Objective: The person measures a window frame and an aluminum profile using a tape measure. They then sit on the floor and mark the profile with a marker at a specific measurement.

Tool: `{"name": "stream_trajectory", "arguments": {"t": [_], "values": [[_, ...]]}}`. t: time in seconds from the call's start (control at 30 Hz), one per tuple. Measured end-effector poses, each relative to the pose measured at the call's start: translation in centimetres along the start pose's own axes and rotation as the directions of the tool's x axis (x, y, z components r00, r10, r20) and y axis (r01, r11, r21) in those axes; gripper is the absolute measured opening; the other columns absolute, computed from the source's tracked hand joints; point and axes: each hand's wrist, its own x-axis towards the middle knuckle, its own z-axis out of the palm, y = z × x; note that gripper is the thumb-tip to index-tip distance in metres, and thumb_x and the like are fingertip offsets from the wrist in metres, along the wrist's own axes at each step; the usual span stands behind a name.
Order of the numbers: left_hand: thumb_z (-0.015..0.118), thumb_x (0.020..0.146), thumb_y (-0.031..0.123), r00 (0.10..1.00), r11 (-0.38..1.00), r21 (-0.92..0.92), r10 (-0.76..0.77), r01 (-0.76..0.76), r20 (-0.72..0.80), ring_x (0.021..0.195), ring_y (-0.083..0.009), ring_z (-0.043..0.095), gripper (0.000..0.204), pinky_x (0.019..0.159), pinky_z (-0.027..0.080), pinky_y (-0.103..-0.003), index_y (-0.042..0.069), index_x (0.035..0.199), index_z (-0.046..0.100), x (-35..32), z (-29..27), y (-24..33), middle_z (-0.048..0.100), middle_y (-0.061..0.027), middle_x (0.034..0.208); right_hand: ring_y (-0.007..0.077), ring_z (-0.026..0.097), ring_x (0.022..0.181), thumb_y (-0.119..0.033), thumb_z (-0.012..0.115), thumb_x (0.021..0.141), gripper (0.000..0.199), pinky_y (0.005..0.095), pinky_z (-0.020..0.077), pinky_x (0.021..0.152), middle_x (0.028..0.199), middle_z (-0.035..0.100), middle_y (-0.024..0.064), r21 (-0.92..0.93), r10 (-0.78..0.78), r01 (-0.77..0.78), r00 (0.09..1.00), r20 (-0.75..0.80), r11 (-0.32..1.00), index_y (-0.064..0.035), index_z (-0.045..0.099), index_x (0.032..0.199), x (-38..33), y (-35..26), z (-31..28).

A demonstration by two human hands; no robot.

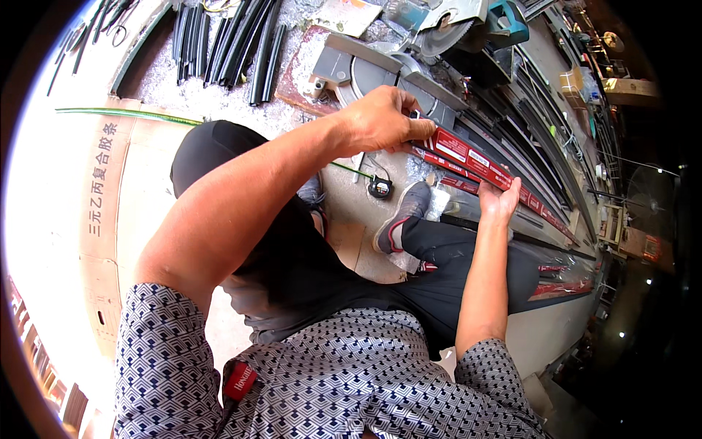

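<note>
A long dark profile strip with red printed film (468,155) slants from the middle of the view toward the lower right. My left hand (387,121) pinches its near end, close to the base of a miter saw (365,75). Farther along, my right hand (501,199) holds the strip from below, palm up, its fingers partly hidden by it. Another red-filmed strip (459,183) lies below the held one. On the floor between my shoes rests a black tape measure (379,187); its green blade (139,113) shows again at the left, beyond my knee.
The saw's toothed blade (443,39) and teal motor housing (507,23) stand at the top. Short black profile pieces (235,45) lie at the upper left, above flattened cardboard (106,197). Long dark profiles (537,135) run along the right. Plastic-wrapped strips (559,282) lie beside my right leg.
</note>
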Motion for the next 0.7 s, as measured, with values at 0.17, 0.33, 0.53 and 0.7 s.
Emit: {"name": "stream_trajectory", "arguments": {"t": [0.17,0.33,0.53,0.7], "values": [[0.07,0.098,0.038,0.998,0.994,0.096,-0.06,0.059,-0.001,0.068,-0.0086,0.059,0.042,0.062,0.048,-0.023,-0.003,0.108,0.069,1.1,-3.3,0.6,0.07,-0.0045,0.082,0.0294,0.067,0.103,-0.049,0.045,0.108,0.051,0.0588,0.054,0.099,0.107,0.07,0.0128,0.039,0.048,-0.048,0.999,0.001,0.998,-0.0016,0.062,0.111,1.8,2.6,1.0],[0.067,0.1,0.04,0.983,0.955,0.238,-0.182,0.18,-0.014,0.074,-0.0104,0.059,0.04,0.069,0.051,-0.025,0.001,0.105,0.071,3.2,-7.9,1.2,0.068,-0.0041,0.084,0.0298,0.067,0.108,-0.045,0.046,0.108,0.047,0.0549,0.052,0.103,0.112,0.07,0.015,0.07,0.091,-0.092,0.996,0.017,0.993,-0.0006,0.063,0.111,0.6,6.7,4.8],[0.062,0.099,0.057,0.959,0.936,0.253,-0.271,0.244,0.079,0.086,-0.0145,0.063,0.06,0.08,0.053,-0.029,0.0,0.118,0.064,4.3,-13.7,0.4,0.069,-0.0082,0.101,0.0285,0.066,0.103,-0.046,0.05,0.107,0.043,0.049,0.0535,0.1,0.101,0.068,0.0096,0.118,0.114,-0.119,0.992,0.05,0.986,-0.0044,0.06,0.106,3.0,11.1,5.8],[0.077,0.088,0.055,0.941,0.935,-0.154,-0.293,0.318,0.167,0.098,-0.0146,0.065,0.076,0.088,0.057,-0.03,0.004,0.138,0.051,2.8,-18.9,-8.5,0.067,-0.0077,0.116,0.0273,0.066,0.103,-0.044,0.05,0.107,0.042,0.0483,0.0548,0.099,0.103,0.066,0.0113,0.07,0.124,-0.122,0.992,-0.03,0.99,-0.0028,0.058,0.111,2.4,15.0,7.7]]}}
